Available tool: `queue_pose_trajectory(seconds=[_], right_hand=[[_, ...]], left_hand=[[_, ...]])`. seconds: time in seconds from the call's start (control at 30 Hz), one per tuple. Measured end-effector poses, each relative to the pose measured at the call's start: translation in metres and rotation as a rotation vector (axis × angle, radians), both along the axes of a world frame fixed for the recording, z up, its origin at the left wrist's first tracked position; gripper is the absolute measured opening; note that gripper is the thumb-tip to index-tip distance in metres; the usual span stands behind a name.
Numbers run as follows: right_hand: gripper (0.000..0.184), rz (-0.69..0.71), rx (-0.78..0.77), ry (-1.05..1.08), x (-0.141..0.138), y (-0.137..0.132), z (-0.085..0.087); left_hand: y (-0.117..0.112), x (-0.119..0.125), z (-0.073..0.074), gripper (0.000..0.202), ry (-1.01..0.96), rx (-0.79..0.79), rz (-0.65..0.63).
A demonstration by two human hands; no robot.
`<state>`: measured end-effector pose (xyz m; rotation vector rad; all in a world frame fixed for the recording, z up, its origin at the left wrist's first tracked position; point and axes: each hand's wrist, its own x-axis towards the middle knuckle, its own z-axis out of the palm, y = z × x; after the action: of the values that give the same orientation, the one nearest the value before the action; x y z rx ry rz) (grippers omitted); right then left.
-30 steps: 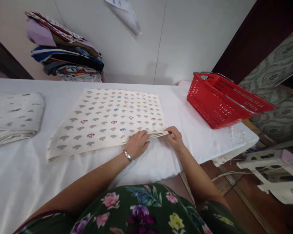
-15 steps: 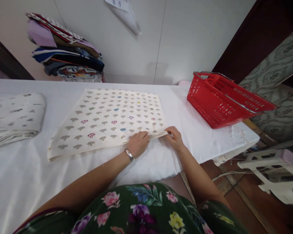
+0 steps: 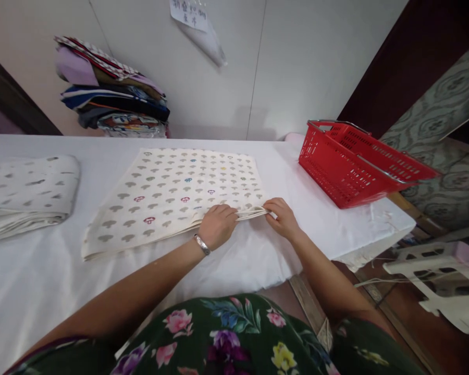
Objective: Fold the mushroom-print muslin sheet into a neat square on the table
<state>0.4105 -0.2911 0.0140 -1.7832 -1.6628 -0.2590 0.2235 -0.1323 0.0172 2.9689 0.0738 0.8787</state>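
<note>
The right hand [image 3: 283,217] pinches a corner of the folded cloth [image 3: 168,195], thumb and fingers together; the left hand [image 3: 219,227], just beside it, is clamped on the near edge. Layers show as thin ridges between them. The cloth — cream, mushroom-printed — lies flat beyond and left of the grip, on smooth white sheeting [image 3: 281,177].

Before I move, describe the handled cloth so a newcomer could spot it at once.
On the white tablecloth, look between the red basket and the folded bundle at left. There lies a cream cloth, the left hand on its near edge, the right hand pinching its corner. Unlike the bundle, it shows clear rows of taupe mushrooms, a few red or blue.
</note>
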Motion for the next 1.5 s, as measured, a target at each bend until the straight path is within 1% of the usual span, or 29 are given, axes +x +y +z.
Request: queue_pose_trajectory(seconds=[0.07,0.13,0.2,0.23,0.3,0.33,0.4,0.43,0.57,0.67,0.8,0.9,1.0,1.07,1.17,1.2,1.37,1.5], right_hand=[[0.016,0.036,-0.065,-0.067,0.002,0.0,0.011],[0.018,0.003,-0.043,-0.098,0.005,0.0,0.018],[0.019,-0.031,-0.019,-0.128,0.006,0.0,0.021],[0.016,-0.016,-0.046,-0.156,0.006,0.0,0.02],[0.011,0.044,-0.135,-0.215,0.005,0.001,0.017],[0.01,0.03,-0.146,-0.225,0.004,0.001,0.014],[0.012,-0.055,-0.102,-0.214,0.0,0.0,0.01],[0.013,-0.075,-0.087,-0.209,-0.001,-0.001,0.009],[0.013,0.009,-0.157,-0.213,-0.007,-0.011,0.004],[0.016,-0.042,-0.137,-0.182,-0.008,-0.02,-0.002],[0.015,-0.005,-0.216,-0.182,-0.01,-0.028,-0.012],[0.019,-0.028,-0.244,-0.196,-0.011,-0.031,-0.018],[0.026,-0.007,-0.287,-0.23,-0.012,-0.032,-0.023],[0.028,-0.002,-0.307,-0.25,-0.012,-0.032,-0.025],[0.027,-0.01,-0.318,-0.284,-0.014,-0.031,-0.028],[0.026,-0.012,-0.32,-0.294,-0.015,-0.03,-0.028],[0.023,0.004,-0.277,-0.306,-0.023,-0.024,-0.032],[0.02,0.03,-0.269,-0.31,-0.025,-0.024,-0.033]], left_hand=[[0.0,0.001,0.005,0.016,0.017,0.019,-0.021],[-0.001,0.002,0.007,0.016,-0.005,0.016,-0.006],[-0.001,0.002,0.008,0.016,-0.009,0.023,-0.008],[0.0,0.003,0.007,0.017,0.004,0.036,-0.028],[0.001,0.004,0.006,0.019,0.014,0.061,-0.054],[0.001,0.003,0.005,0.019,0.001,0.066,-0.047],[0.002,0.002,0.003,0.019,-0.034,0.066,-0.027],[0.002,0.001,0.002,0.019,-0.039,0.067,-0.026],[-0.001,-0.004,-0.004,0.02,-0.027,0.057,-0.048],[-0.006,-0.007,-0.011,0.018,-0.024,0.031,-0.059],[-0.013,-0.009,-0.021,0.016,0.024,0.006,-0.064],[-0.015,-0.01,-0.028,0.016,0.064,-0.015,-0.062],[-0.017,-0.01,-0.032,0.017,0.101,-0.044,-0.04],[-0.018,-0.009,-0.033,0.021,0.127,-0.068,-0.011],[-0.022,-0.006,-0.034,0.035,0.167,-0.103,0.024],[-0.023,-0.005,-0.033,0.037,0.182,-0.111,0.025],[-0.026,-0.001,-0.03,0.026,0.23,-0.14,0.012],[-0.026,-0.001,-0.033,0.021,0.241,-0.135,0.01]])
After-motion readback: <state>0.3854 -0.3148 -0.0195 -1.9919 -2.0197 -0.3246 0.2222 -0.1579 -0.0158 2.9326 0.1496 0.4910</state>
